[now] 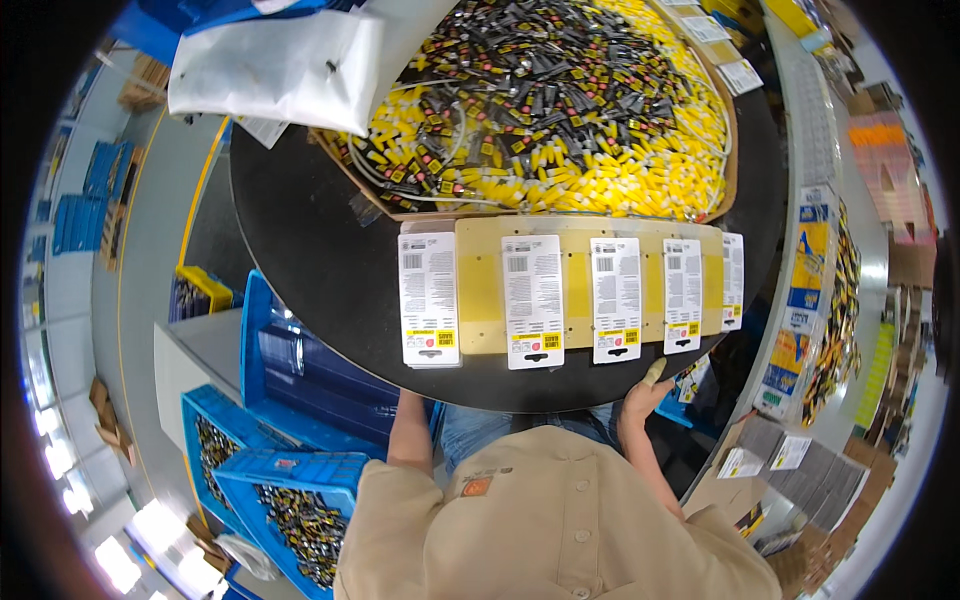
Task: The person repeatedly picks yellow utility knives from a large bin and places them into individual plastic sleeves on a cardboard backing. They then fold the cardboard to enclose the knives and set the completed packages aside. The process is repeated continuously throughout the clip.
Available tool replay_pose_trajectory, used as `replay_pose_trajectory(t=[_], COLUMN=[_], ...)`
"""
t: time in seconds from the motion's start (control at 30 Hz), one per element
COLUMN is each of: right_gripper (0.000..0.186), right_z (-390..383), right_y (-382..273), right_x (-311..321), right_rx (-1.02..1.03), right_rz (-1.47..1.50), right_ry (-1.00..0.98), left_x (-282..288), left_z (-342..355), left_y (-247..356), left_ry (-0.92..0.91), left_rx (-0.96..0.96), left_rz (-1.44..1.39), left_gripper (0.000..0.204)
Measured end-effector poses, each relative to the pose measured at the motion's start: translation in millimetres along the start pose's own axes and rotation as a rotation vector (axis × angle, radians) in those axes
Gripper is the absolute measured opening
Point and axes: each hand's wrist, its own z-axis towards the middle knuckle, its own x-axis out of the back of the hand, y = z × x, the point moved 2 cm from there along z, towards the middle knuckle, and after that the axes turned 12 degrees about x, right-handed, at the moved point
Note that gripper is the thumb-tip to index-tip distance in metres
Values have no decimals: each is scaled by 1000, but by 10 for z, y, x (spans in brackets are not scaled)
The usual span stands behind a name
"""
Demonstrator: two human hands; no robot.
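My right hand (640, 400) is at the near right edge of the round black table (320, 290). Its fingers are apart, with nothing visible in them, and a pale finger cot covers one fingertip. My left forearm (410, 430) reaches under the near edge, where the table hides the hand. On the table lies a yellow board (480, 300) with small holes. Several white packaging cards (533, 300) lie across it in a row, printed backs up; the rightmost one (733, 280) is partly covered by the board's end.
Behind the board, a large cardboard tray (425, 215) holds many small black tubes with yellow caps. A white plastic bag (275, 70) is at the far left. Blue crates (290, 465) stand at lower left; stacked grey cards (810, 470) are at right.
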Motion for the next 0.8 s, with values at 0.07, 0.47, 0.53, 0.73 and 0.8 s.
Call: replay_pose_trajectory(t=[0.07, 0.47, 0.53, 0.73, 0.8], right_gripper=[58, 51, 48, 45, 44], right_z=[-42, 628, 556, 64, -11], right_y=[-86, -1368, -1542, -1541, -1651], right_x=[68, 375, 379, 27, -60], right_rx=[14, 1266, 1244, 1343, 1279], right_rz=[54, -771, -454, -446, 43], right_ry=[-81, -673, -596, -780, -672], left_x=[-4, -70, -103, 301, 766], left_z=[-31, -99, -145, -365, -557], left_y=[-31, -82, -77, 14, 11], left_ry=[6, 36, 43, 228, 516], left_rx=[6, 87, 120, 360, 463], left_rz=[-7, -53, -70, -483, -587], left_gripper=[35, 38, 39, 41, 41])
